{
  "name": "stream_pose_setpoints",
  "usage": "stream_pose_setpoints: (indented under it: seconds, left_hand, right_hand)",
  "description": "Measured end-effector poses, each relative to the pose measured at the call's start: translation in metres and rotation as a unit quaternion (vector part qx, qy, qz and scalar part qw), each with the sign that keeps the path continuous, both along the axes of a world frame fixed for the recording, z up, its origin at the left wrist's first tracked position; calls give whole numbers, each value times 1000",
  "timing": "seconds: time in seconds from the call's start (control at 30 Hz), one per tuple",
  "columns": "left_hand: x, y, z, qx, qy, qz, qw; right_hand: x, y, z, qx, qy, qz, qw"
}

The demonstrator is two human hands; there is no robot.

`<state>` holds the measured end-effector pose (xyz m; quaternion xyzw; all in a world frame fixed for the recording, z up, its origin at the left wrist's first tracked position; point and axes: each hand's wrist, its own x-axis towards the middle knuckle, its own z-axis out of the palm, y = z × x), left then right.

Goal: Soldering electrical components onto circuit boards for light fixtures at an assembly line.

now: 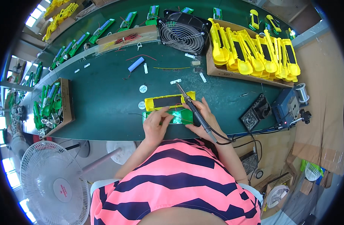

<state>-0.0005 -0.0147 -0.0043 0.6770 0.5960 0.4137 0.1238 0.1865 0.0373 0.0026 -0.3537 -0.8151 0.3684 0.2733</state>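
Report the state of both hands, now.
Left hand: fingers bent over the green circuit board; whether they pinch anything cannot be told.
Right hand: holding the soldering iron.

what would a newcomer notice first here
Bright yellow casings crammed in a cardboard box at upper right would probably win, alongside the striped pink garment at bottom centre. Next come the white fan at lower left and the soldering iron in the right fingers, near the middle.
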Motion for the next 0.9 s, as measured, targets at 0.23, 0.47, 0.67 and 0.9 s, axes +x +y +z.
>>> stream_pose_setpoints:
  seconds: [0.23, 0.47, 0.67, 0.9]
  left_hand:
    - [-7, -1, -3, 117, 73, -79, 987]
    - [-10, -10, -1, 72, 106, -2, 992]
    - [0, -6, -3, 65, -17, -35, 997]
    - [3, -3, 1, 1, 10, -61, 998]
  right_hand:
    - [9, -28, -1, 10, 48, -69, 996]
    - [19, -46, 7, -46, 125, -116, 984]
    - [19, -58, -20, 1, 203, -141, 969]
    - [13, -69, -29, -85, 360, -237, 899]
